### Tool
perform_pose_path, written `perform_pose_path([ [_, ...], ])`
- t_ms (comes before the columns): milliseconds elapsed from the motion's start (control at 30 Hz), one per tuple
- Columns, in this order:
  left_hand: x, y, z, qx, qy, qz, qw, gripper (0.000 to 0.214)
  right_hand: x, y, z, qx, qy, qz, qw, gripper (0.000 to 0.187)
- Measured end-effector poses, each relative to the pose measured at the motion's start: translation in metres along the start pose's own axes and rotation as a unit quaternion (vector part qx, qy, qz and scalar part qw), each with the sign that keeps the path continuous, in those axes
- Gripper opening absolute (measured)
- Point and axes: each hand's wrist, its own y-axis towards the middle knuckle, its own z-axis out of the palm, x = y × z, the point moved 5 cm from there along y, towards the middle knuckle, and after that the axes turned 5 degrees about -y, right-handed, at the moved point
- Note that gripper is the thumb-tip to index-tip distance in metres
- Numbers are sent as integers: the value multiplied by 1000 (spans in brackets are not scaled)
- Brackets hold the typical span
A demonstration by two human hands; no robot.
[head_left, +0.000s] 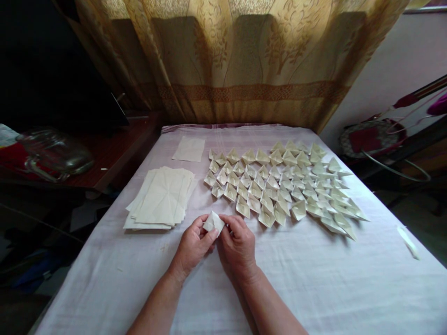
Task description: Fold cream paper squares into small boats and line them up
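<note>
A small folded paper piece [213, 221], pale and pointed at the top, is held between my two hands over the near side of the table. My left hand [194, 244] pinches its left side, the thumb lying across its front. On the other side, the fingers of my right hand [240, 244] close on its right corner. Beyond my right hand spread many folded paper boats [267, 200] in uneven rows. To the left of my hands lies a stack of creased paper sheets [162, 195]. One single sheet [189, 149] rests flat behind that stack.
A pale cloth covers the table [314, 288]. Near its right edge lies a thin white strip [408, 242]. On a brown side table to the left stands a glass jar [56, 151]. A patterned gold curtain [237, 60] hangs behind, and a bag [373, 137] is at the right.
</note>
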Motion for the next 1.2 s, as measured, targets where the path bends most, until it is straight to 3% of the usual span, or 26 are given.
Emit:
perform_pose_path([
  [300,-1,1,0,23,12,-3,1000,54,-6,-1,1,-4,12,6,1000,22],
  [467,-1,1,-4,15,15,-7,1000,46,-8,0,4,50,39,50,997,17],
  [767,-2,0,0,27,5,-2,1000,40,1,5,1,69,43,28,996,18],
  [967,-2,0,-1,12,28,30,999,47,4,1,1,55,31,-8,998,19],
  [1200,-2,1,-2,9,34,24,999,52,-2,3,3,70,100,16,992,18],
])
